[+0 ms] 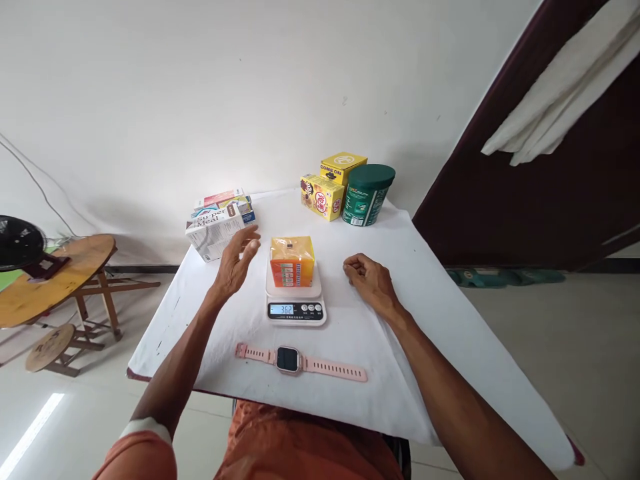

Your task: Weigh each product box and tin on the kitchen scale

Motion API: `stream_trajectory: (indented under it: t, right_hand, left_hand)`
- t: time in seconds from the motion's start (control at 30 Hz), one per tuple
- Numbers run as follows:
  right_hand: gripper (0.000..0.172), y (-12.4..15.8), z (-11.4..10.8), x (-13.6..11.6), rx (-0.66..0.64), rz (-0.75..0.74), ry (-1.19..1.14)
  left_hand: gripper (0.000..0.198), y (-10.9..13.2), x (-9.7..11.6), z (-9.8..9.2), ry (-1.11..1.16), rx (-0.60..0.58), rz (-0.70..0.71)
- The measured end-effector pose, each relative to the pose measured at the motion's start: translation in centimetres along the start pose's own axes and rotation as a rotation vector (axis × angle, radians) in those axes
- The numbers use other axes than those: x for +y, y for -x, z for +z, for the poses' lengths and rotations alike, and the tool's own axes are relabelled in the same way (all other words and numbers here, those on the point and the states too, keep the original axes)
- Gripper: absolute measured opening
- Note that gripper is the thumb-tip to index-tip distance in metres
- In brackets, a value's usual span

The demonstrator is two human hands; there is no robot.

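An orange and yellow package in clear wrap (292, 261) stands on a white digital kitchen scale (296, 319), whose lit display appears to read 362. To its left my left hand (236, 259) hovers with thumb and fingers apart, holding nothing. My right hand (369, 280) rests on the cloth to the right of the scale, its fingers curled in; whether anything is inside them is hidden. Nearer to me lies a pink smartwatch (287, 359) with its strap stretched out flat and its screen dark.
Behind my left hand several boxes are grouped, a white "Super Meal" box (213, 232) in front. At the back stand a yellow snack box (321, 198), a yellow "COME ON" box (343, 163) and a green lidded tub (367, 195). A white cloth (430, 300) covers the table.
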State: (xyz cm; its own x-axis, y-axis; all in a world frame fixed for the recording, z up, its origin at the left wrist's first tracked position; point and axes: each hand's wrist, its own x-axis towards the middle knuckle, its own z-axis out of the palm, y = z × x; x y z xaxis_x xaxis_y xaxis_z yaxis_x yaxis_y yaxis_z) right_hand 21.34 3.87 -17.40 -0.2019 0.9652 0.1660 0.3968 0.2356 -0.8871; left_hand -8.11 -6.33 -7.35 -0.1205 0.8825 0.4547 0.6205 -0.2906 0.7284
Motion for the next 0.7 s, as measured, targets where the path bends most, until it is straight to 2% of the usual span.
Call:
stream_trajectory:
  t: [0.07, 0.13, 0.23, 0.4, 0.7]
  right_hand:
    - [0.025, 0.0, 0.0, 0.0, 0.007, -0.008, 0.009]
    - [0.025, 0.1, 0.0, -0.2, 0.012, -0.009, 0.009]
    - [0.025, 0.3, 0.0, -0.6, 0.011, 0.007, 0.003]
    - [0.025, 0.3, 0.0, -0.8, -0.005, 0.037, -0.010]
    - [0.030, 0.3, 0.1, -0.4, -0.004, 0.052, 0.025]
  left_hand:
    - [0.056, 1.8, -1.2, 0.2, 0.033, 0.141, -0.043]
    - [0.053, 3.3, -2.2, 0.5, 0.033, 0.194, -0.088]
    - [0.050, 4.6, -3.1, 0.9, 0.038, 0.213, -0.122]
    - [0.052, 4.9, -3.7, 1.5, 0.048, 0.250, -0.151]
    - [0.049, 5.3, -4.0, 2.2, 0.049, 0.188, -0.173]
